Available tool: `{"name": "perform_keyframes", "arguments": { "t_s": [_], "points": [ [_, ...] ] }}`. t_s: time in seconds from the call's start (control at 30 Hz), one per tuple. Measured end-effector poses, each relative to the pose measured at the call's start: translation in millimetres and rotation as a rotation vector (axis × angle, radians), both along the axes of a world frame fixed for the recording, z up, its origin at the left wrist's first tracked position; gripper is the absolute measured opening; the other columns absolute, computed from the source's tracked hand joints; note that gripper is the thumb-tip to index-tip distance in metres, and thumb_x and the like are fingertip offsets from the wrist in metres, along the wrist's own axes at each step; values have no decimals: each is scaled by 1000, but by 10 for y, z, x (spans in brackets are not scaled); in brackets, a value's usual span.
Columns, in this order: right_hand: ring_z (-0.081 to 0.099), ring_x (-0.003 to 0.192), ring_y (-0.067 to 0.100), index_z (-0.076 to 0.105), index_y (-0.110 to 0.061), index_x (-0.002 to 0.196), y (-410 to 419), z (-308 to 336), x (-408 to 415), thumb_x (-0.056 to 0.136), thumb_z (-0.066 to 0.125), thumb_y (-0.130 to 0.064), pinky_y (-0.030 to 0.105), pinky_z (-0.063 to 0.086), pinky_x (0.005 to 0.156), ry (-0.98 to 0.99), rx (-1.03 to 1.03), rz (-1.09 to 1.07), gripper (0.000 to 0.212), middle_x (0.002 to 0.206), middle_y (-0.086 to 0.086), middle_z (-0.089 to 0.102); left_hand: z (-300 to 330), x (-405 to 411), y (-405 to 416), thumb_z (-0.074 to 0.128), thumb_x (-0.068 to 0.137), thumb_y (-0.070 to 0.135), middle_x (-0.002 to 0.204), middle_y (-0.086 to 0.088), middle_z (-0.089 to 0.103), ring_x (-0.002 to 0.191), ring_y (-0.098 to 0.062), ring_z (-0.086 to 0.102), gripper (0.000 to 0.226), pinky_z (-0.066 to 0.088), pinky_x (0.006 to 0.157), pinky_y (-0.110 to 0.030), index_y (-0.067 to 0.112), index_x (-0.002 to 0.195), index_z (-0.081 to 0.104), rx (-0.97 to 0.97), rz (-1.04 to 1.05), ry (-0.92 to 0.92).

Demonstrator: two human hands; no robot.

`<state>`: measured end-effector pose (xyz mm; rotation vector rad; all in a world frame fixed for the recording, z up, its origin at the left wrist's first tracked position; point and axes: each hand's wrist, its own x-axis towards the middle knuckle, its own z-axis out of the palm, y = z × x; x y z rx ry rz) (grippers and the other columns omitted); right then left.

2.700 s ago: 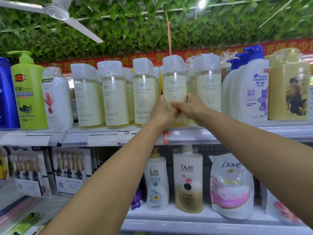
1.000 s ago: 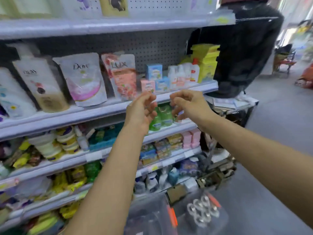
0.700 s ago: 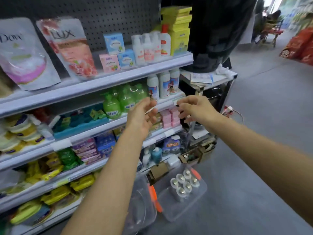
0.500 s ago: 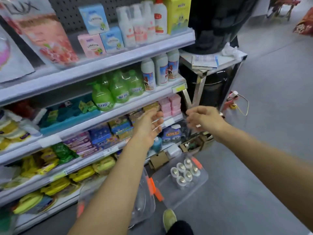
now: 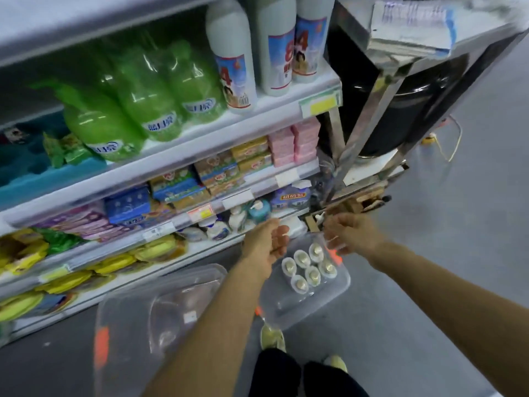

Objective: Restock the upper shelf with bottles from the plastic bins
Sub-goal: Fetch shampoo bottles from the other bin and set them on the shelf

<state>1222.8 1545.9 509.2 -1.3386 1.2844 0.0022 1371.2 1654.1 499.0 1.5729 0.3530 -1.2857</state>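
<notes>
Six bottles stand upright and clustered together, caps up, at the far end of a clear plastic bin on the grey floor in front of the shelving, likely kept standing so each can be taken by the neck from above. Both hands are above that bin and hold nothing: the left hand has loosely curled fingers just over the bin's left edge, and the right hand is spread, relaxed, just past its far end, which suggests a reach down for the next bottle. A second clear bin with orange latches lies nearer, to the left, and looks empty. The upper shelf to be restocked is out of view. On the shelves, white bottles carry labels with a large red "84", and the green pump bottles beside them bear oval labels with writing too blurred to read. Below them are stacked soap packs and pink boxes, their print illegible, and a yellow price tag on the shelf edge.
</notes>
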Motion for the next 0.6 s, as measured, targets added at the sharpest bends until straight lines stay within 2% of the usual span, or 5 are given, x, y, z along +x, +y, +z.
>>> {"name": "perform_keyframes", "arguments": {
  "t_s": [0.07,0.17,0.33,0.5,0.6],
  "points": [
    [57,59,19,64,4,101,-70,-257,1,97,55,-8,29,46,55,36,55,31,16,77,13,62,-237,-50,-13,58,98,18,64,1,70,49,-10,59,12,43,48,-22,11,103,67,45,25,30],
    [56,60,18,65,-2,97,-190,-637,26,96,50,0,27,45,55,97,121,139,16,78,10,62,-586,-153,8,59,96,14,82,-6,73,64,-16,61,11,46,54,-27,10,93,68,101,104,85],
    [56,57,19,64,-5,85,-378,-1183,150,93,51,1,28,44,55,133,153,378,17,77,11,61,-1097,-329,-21,56,99,15,74,-5,70,57,-14,59,12,47,42,-20,14,91,65,168,290,71],
    [57,56,18,62,-9,79,-512,-1627,194,95,49,-3,28,44,55,164,154,583,22,77,11,61,-1633,-645,-36,55,100,19,76,-2,69,63,-15,59,16,45,59,-27,15,88,65,212,385,67],
    [56,56,19,61,-9,82,-528,-1928,212,96,50,-5,26,42,53,189,172,650,19,76,11,60,-1943,-802,-6,55,99,19,75,-1,67,63,-16,59,16,45,59,-26,15,85,63,244,434,103]
  ]
}}
